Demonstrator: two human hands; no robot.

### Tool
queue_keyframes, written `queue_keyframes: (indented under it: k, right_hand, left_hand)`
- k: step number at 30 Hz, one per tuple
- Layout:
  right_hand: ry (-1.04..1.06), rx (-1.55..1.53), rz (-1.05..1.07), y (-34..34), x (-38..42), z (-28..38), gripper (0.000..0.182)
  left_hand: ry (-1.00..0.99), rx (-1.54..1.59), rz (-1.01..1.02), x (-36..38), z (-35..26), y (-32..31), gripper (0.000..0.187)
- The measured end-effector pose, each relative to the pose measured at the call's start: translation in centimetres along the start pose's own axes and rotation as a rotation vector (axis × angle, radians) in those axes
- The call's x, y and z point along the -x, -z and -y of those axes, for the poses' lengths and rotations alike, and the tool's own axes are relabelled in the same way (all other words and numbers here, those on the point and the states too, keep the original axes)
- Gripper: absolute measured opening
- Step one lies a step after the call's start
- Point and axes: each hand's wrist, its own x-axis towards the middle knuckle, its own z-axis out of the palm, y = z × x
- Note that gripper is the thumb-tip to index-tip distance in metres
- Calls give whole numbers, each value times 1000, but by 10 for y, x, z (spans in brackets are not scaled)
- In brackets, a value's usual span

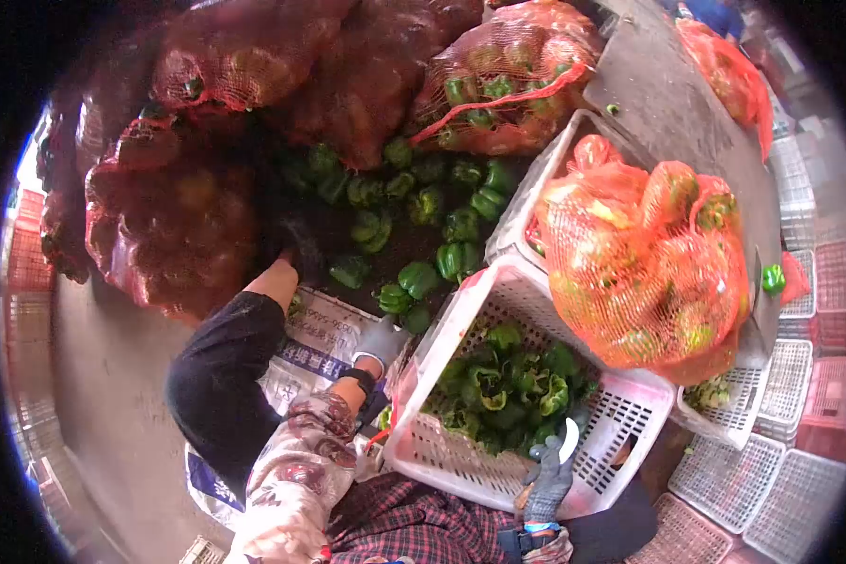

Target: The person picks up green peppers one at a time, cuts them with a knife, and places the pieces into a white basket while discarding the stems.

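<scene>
My left hand (383, 340), in a grey glove, reaches down to the heap of green bell peppers (417, 278) on the dark floor. Its fingertips are beside a dark green pepper (415, 319), and whether they are closed on it I cannot make out. My right hand (549, 481), in a dark grey glove, is closed on a small knife with a pale curved blade (569, 439). That hand is over the near edge of a white plastic crate (630, 406). Inside the crate lies a pile of green peppers (508, 385), some with pale, cut-looking edges.
Full red mesh sacks (174, 221) are stacked at the left and back. An orange mesh bag of peppers (644, 268) stands on another crate (587, 141) at right. Printed white sacking (315, 329) lies by my leg. Several stacked crates (733, 475) line the right edge.
</scene>
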Motion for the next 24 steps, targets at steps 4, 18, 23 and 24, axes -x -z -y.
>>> queue_keyframes:
  k: [4, 18, 23, 24]
  right_hand:
    - [3, 239, 41, 4, -14, -25, 37]
    - [-125, 126, 384, -67, -1, 10, 31]
    - [-348, -86, 714, -98, 19, 49, 35]
    - [-267, 70, 699, -104, 30, 67, 34]
  left_hand:
    - [78, -202, -5, -2, -34, -8, 61]
    - [-262, 1167, 124, 25, -64, 83, 45]
    - [-578, 901, 382, 133, -133, 127, 54]
    - [-515, 959, 500, 150, -136, 119, 56]
